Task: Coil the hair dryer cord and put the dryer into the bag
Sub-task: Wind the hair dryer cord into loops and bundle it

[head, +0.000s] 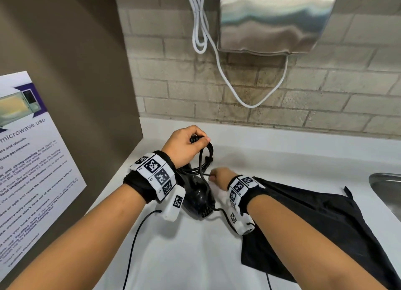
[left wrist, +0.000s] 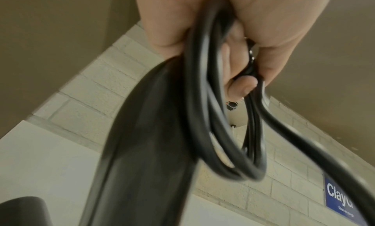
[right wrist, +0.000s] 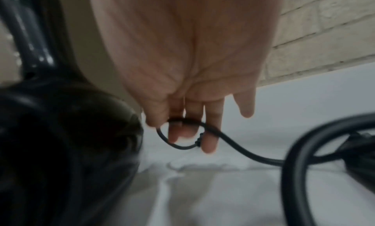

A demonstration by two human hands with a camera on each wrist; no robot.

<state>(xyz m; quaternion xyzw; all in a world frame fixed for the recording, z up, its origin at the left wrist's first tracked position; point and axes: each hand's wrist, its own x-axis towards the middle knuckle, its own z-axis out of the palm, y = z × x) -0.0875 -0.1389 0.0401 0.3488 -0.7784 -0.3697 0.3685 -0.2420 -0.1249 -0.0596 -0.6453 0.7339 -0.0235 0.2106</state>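
The left hand (head: 184, 145) is closed in a fist around several gathered loops of the black cord (left wrist: 205, 101), with the plug end seemingly tucked against the palm; the loops hang down from the fist. Just below that fist, and partly hidden under the left wrist, the hair dryer (head: 198, 195) lies on the white counter (head: 195, 257), its long axis running from the fist back toward the person, grille end nearest them.

The right hand (head: 220, 178) sits just to the right of the dryer, lower than the left fist. Its thumb and first fingers (right wrist: 176, 133) pinch a thin black strand, possibly a cord tie, that leads over to the coil; the other fingers hang loose. My guess is that the coil is being secured, so the strand has to pass from the right-hand pinch, left and up, around the bundle under the left fist.

The black bag (head: 321, 224) lies flat under and beyond the right forearm, so the right hand is the nearer one to it.

A poster (head: 32, 170) left of the left arm reads "microwave use". A blue sign (left wrist: 341, 200) in the left wrist view shows "Clay", the rest cut off. The lettering on the steel hand dryer (head: 273, 18) on the wall is too blurred to read.
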